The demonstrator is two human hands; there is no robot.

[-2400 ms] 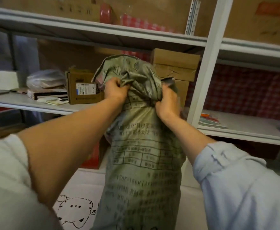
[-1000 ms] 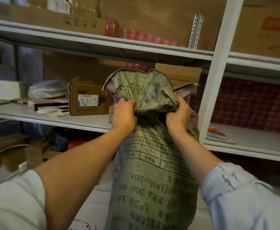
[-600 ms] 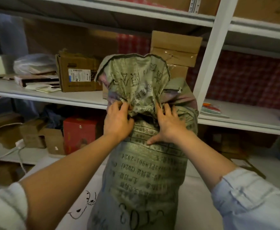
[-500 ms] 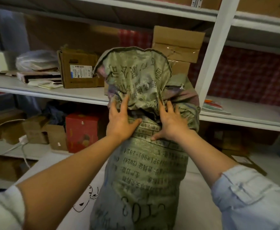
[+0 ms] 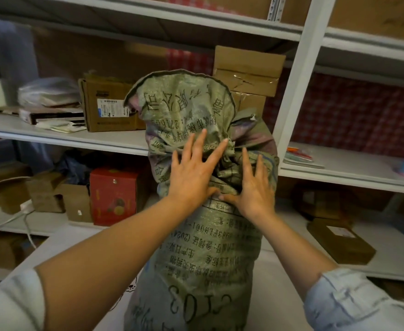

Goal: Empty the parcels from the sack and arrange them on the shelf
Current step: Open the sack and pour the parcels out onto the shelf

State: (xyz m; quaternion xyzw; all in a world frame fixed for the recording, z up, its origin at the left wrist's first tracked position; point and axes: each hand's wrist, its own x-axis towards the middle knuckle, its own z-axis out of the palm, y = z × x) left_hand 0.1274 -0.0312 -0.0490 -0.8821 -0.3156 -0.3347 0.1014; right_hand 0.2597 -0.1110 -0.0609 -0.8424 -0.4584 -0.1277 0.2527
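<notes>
A tall grey-green woven sack (image 5: 205, 254) with black printed text stands upright on a white surface in front of me. Its neck is bunched and its top flap stands up. My left hand (image 5: 192, 173) lies flat against the sack just below the neck, fingers spread. My right hand (image 5: 252, 187) rests flat beside it on the right, fingers apart. Neither hand grips the fabric. The parcels inside are hidden. The white metal shelf (image 5: 100, 139) runs behind the sack.
On the middle shelf sit a labelled cardboard box (image 5: 107, 108), stacked cardboard boxes (image 5: 246, 68), a plastic bag (image 5: 48, 91) and flat packets. A red box (image 5: 113, 194) and brown cartons stand below. A white upright post (image 5: 294, 75) rises right of the sack.
Both hands have let go of the sack's bunched neck and spread flat against it. The sack has come down to stand on the white surface.
</notes>
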